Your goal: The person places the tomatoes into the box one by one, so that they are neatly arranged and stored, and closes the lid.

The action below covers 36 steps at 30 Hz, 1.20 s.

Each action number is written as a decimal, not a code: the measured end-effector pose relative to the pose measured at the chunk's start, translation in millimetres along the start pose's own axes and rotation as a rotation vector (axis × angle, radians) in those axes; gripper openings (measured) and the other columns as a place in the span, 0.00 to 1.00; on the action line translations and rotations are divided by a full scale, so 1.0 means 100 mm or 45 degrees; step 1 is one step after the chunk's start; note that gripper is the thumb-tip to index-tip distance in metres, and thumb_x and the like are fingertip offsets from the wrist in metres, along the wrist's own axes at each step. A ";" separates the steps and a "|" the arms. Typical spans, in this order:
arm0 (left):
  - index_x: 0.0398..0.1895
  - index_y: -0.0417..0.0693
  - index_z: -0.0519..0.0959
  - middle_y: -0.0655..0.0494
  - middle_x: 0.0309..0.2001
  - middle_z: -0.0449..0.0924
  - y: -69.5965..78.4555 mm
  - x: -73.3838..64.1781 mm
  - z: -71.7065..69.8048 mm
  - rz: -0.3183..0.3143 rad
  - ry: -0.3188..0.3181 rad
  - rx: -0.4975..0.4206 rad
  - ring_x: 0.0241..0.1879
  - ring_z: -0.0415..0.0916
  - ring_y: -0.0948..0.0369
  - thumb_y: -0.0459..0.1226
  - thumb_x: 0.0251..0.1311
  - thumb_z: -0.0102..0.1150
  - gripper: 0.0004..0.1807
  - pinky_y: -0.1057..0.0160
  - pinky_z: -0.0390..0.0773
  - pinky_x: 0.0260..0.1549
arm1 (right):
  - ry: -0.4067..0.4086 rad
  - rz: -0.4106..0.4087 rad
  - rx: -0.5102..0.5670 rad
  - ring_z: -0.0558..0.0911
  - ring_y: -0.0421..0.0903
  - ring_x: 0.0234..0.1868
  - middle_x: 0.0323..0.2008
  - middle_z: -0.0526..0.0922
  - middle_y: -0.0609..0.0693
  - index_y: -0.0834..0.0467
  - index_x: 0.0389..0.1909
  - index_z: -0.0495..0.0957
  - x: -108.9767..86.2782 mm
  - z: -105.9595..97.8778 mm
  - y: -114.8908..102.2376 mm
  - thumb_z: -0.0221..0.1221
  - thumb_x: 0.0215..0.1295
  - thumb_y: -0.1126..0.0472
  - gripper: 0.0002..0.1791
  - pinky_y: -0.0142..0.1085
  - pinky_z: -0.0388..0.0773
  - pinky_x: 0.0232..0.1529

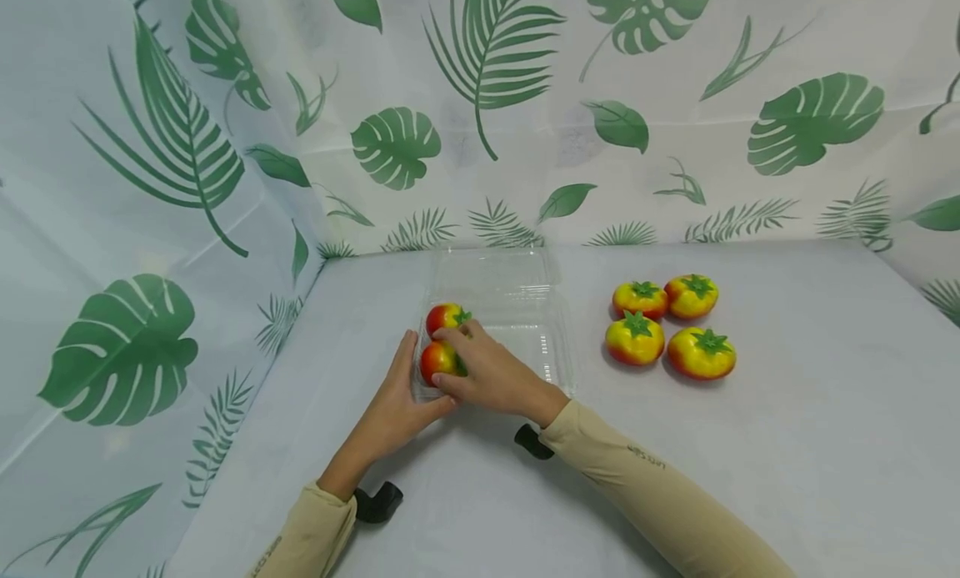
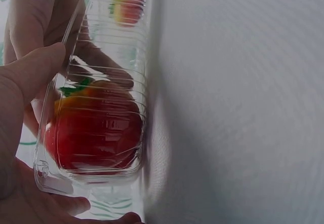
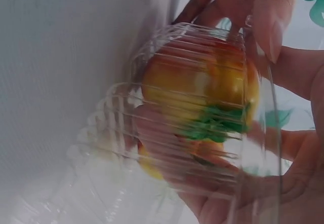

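Inside a clear plastic clamshell box (image 1: pixel 525 344), two red and yellow toy tomatoes with green leafy tops sit at the left end. My right hand (image 1: pixel 491 374) reaches over the front edge and grips the nearer tomato (image 1: pixel 437 361) between thumb and fingers. Just behind it is the farther tomato (image 1: pixel 442 318), partly covered by those fingers. My left hand (image 1: pixel 401 407) braces the box's front left corner, its fingers straight along the left side and its thumb along the front. Through the ridged wall in the left wrist view, a tomato (image 2: pixel 101 133) shows red.
The box's lid (image 1: pixel 491 269) lies folded back behind it. To the right, several more toy tomatoes (image 1: pixel 702 354) stand grouped on the white table (image 1: pixel 810 428). Leaf-patterned cloth (image 1: pixel 517 161) hangs behind and at the sides. Black wrist mounts (image 1: pixel 378 503) show under both forearms.
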<state>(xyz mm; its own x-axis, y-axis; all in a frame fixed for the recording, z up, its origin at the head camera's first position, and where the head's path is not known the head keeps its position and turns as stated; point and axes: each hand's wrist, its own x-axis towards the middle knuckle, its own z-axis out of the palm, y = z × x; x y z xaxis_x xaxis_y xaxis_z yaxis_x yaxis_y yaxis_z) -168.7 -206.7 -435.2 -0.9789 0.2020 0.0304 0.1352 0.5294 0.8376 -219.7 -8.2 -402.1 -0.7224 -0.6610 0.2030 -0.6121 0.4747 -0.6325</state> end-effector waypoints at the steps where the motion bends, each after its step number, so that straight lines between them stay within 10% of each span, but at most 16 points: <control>1: 0.87 0.38 0.36 0.42 0.87 0.31 0.00 0.00 0.01 -0.005 0.000 -0.004 0.85 0.36 0.44 0.53 0.65 0.73 0.65 0.37 0.45 0.79 | 0.004 0.000 -0.001 0.80 0.53 0.50 0.62 0.70 0.65 0.64 0.71 0.72 -0.01 -0.01 0.00 0.65 0.74 0.58 0.29 0.45 0.84 0.52; 36: 0.88 0.42 0.34 0.47 0.88 0.32 0.03 -0.02 0.06 -0.068 -0.004 -0.003 0.85 0.35 0.46 0.56 0.65 0.73 0.67 0.42 0.45 0.79 | 0.311 0.253 0.014 0.70 0.62 0.70 0.75 0.62 0.64 0.61 0.78 0.66 -0.54 -1.43 0.29 0.64 0.78 0.54 0.34 0.59 0.78 0.64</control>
<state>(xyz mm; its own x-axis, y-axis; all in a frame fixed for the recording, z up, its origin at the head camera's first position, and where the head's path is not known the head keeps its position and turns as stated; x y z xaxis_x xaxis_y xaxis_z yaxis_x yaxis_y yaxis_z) -165.3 -200.9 -435.6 -0.9842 0.1762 -0.0163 0.0824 0.5378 0.8390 -244.2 124.7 -324.1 -0.8842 -0.3963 0.2473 -0.4488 0.5735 -0.6853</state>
